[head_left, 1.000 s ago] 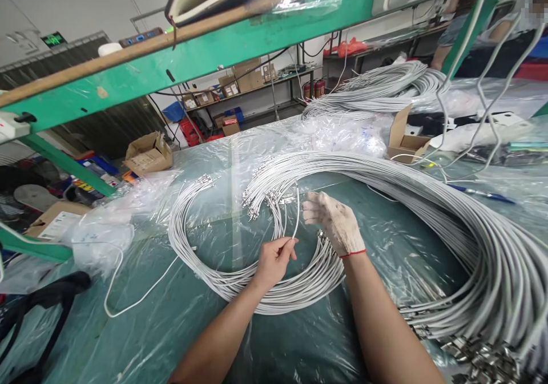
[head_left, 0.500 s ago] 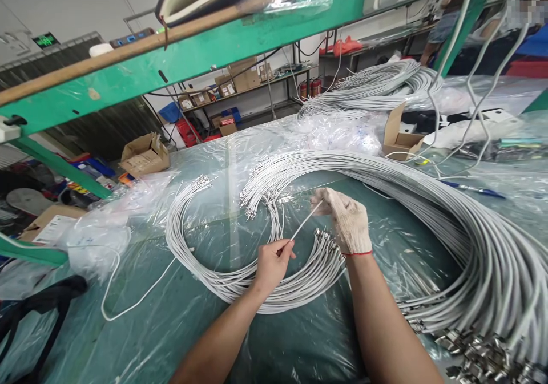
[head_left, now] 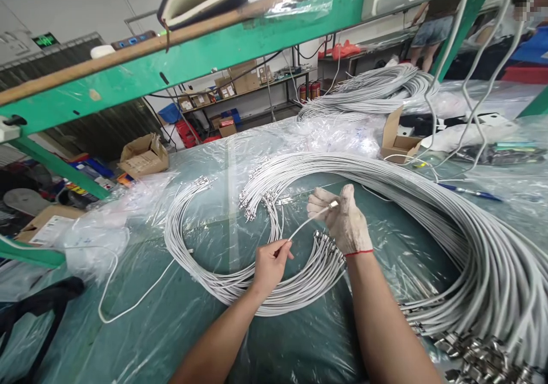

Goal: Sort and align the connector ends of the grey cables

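My bare left hand (head_left: 270, 267) pinches a thin white cable (head_left: 303, 224) a short way from its end. The cable's metal connector (head_left: 333, 205) rests against the palm side of my right hand (head_left: 345, 221), which wears a knitted cotton glove with a red cuff edge. That hand is open, its thumb raised and its fingers spread away from it. Below both hands lies a loose coil of white cables (head_left: 214, 278), with a cluster of metal connectors (head_left: 327, 244) at its end close to the right wrist.
A thick bundle of white cables (head_left: 428, 201) curves round the right side of the plastic-covered table (head_left: 145, 264). Further cables (head_left: 368, 93) lie behind, beside a small open cardboard box (head_left: 398, 144). A green shelf beam (head_left: 205, 59) crosses above; a person's legs (head_left: 423, 50) show beyond.
My right hand has opened from its pinch on the cable end, so the metal connector now shows against the glove. My left hand keeps its hold, almost unmoved.
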A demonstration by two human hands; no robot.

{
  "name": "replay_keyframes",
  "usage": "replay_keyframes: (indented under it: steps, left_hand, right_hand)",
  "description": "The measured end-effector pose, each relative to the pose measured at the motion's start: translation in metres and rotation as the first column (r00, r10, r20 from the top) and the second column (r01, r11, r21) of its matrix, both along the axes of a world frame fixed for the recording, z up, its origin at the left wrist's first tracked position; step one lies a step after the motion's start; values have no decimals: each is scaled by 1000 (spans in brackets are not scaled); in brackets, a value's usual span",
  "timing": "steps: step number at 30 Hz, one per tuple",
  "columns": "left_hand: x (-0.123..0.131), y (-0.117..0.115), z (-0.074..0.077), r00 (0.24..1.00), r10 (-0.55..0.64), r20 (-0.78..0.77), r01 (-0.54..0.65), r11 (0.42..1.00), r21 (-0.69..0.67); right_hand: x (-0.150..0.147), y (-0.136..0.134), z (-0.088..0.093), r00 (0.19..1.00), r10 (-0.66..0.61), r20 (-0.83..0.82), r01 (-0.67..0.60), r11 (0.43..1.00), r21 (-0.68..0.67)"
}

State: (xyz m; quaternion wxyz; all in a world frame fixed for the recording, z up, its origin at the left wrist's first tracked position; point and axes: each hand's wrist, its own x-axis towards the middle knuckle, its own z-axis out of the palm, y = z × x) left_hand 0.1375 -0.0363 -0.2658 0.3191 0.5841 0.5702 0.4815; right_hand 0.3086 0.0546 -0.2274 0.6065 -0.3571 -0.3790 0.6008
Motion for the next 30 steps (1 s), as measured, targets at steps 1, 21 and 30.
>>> replay_keyframes:
  steps: [1,21,30]
  left_hand:
    - [-1,1,-1,1000,9,8,-9,1000,-9]
    - [-4,1,7,995,-19,-94,25,997,69]
    - [1,-3,5,985,-92,-145,103,992,69]
  right_hand:
    - [-7,-1,-2,998,-26,-55,25,1000,-13]
    - [-36,-16,-9,935,320,-155,-338,935,-107]
    - [-4,-2,-11,884,361,-297,-378,926,1]
